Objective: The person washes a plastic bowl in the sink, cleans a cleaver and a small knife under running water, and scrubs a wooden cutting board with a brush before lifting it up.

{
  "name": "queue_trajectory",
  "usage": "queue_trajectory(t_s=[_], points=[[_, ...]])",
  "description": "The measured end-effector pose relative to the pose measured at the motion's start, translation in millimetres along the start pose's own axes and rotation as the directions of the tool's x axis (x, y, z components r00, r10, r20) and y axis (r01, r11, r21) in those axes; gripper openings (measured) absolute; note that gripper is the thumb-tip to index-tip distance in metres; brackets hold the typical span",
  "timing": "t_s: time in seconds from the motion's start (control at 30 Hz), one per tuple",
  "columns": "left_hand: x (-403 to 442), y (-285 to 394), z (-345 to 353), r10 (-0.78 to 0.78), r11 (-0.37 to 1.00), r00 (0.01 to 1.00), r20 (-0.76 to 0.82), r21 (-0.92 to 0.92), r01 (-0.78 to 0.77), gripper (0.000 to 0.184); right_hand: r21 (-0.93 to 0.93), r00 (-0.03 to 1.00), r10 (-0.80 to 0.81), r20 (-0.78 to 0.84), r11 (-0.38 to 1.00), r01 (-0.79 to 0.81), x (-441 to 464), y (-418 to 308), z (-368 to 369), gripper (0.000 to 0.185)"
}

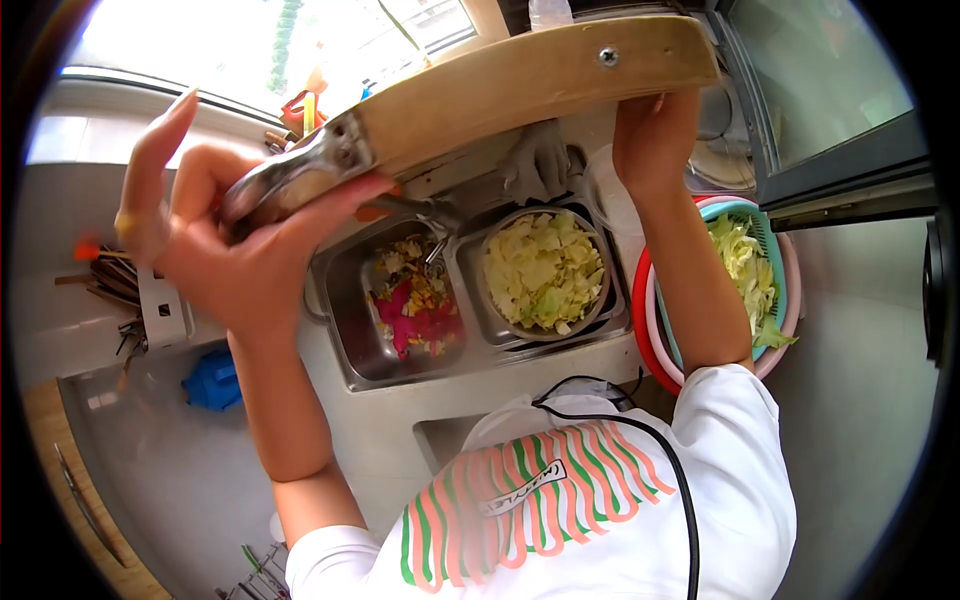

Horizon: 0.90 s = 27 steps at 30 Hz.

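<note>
A thick wooden chopping board (530,85), seen edge-on, is raised high before me above the sink. At its left end is a metal handle (300,175), held between the thumb and curled fingers of my left hand (220,235), with one finger sticking up. My right hand (655,135) grips the board's right end from below and behind; most of its fingers are hidden. Below, chopped cabbage (545,270) fills a round metal bowl (497,322) in the right sink basin. Pink and yellow scraps (412,315) lie in the left basin (350,350).
A faucet (435,215) stands behind the basins, beside a grey glove or cloth (537,160). On the right, nested colored basins (648,330) hold leafy greens (745,265). A dark-framed open window pane (840,175) juts in at upper right. A knife rack (163,310) is at left.
</note>
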<state>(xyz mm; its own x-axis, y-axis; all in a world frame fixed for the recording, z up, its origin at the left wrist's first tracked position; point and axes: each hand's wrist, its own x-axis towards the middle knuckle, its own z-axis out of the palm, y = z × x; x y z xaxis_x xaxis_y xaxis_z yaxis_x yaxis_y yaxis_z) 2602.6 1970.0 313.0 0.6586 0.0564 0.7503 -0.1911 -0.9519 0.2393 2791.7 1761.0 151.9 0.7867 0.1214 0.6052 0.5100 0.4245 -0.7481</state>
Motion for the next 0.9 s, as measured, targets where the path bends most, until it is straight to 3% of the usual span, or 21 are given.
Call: queue_trajectory(t_s=[0.03, 0.07, 0.13, 0.27, 0.37, 0.43, 0.53, 0.57, 0.6, 0.67, 0.7, 0.8, 0.83, 0.9], points=[[1, 0, 4, -0.019, 1.000, 1.000, 0.009, -0.021, 0.020, 0.096, -0.152, 1.000, -0.003, -0.023, 0.988, -0.001, 0, -3, 2, 0.021], [1, 0, 8, -0.039, 0.998, 0.999, 0.019, -0.042, 0.040, 0.096, -0.433, 0.999, -0.042, -0.029, 0.901, 0.026, -2, -11, 1, 0.020], [1, -3, 17, 0.002, 1.000, 1.000, -0.003, 0.014, -0.002, 0.093, -0.620, 0.997, -0.067, -0.028, 0.784, 0.035, -3, -18, 2, 0.020], [1, 5, 24, -0.016, 0.988, 1.000, 0.003, 0.150, 0.016, 0.093, -0.478, 0.999, 0.034, -0.017, 0.878, -0.038, -1, -17, -4, 0.020], [0, 8, 23, -0.058, 0.980, 0.998, 0.041, 0.192, 0.049, 0.095, -0.603, 1.000, -0.011, 0.007, 0.798, 0.013, -1, -21, -3, 0.019], [1, 10, 20, -0.079, 0.969, 0.994, 0.069, 0.240, 0.060, 0.094, -0.542, 1.000, 0.019, 0.022, 0.841, -0.005, -2, -25, -4, 0.019], [-4, -1, 9, -0.007, 0.979, 1.000, 0.027, 0.203, 0.001, 0.093, -0.073, 0.981, 0.189, 0.031, 0.980, -0.187, -4, -24, -9, 0.021], [-9, 2, 4, -0.130, 0.979, 0.991, 0.020, 0.161, 0.125, 0.091, 0.122, 0.972, 0.234, 0.009, 0.965, -0.234, -9, -14, -13, 0.024], [-12, 1, -1, -0.118, 0.977, 0.993, -0.006, 0.176, 0.117, 0.090, 0.314, 0.959, 0.284, -0.003, 0.911, -0.269, -11, -10, -14, 0.027], [-18, -6, -14, -0.092, 0.973, 0.994, -0.055, 0.207, 0.101, 0.087, 0.315, 0.956, 0.291, 0.041, 0.904, -0.289, -12, -8, -19, 0.033], [-23, -7, -23, -0.149, 0.949, 0.987, -0.054, 0.272, 0.158, 0.081, 0.315, 0.953, 0.295, 0.067, 0.900, -0.301, -13, -9, -19, 0.037], [-40, -10, -37, -0.217, 0.939, 0.953, -0.211, 0.224, 0.263, 0.078, 0.270, 0.983, 0.172, -0.057, 0.951, -0.151, -18, 5, -21, 0.037], [-51, -10, -44, -0.198, 0.943, 0.949, -0.246, 0.218, 0.253, 0.075, 0.234, 0.967, 0.167, -0.191, 0.965, -0.120, -21, -12, -11, 0.035], [-83, -4, -52, -0.156, 0.958, 0.924, -0.350, 0.172, 0.227, 0.075, -0.088, 0.963, -0.083, -0.257, 0.994, 0.062, -38, -24, -3, 0.032]])
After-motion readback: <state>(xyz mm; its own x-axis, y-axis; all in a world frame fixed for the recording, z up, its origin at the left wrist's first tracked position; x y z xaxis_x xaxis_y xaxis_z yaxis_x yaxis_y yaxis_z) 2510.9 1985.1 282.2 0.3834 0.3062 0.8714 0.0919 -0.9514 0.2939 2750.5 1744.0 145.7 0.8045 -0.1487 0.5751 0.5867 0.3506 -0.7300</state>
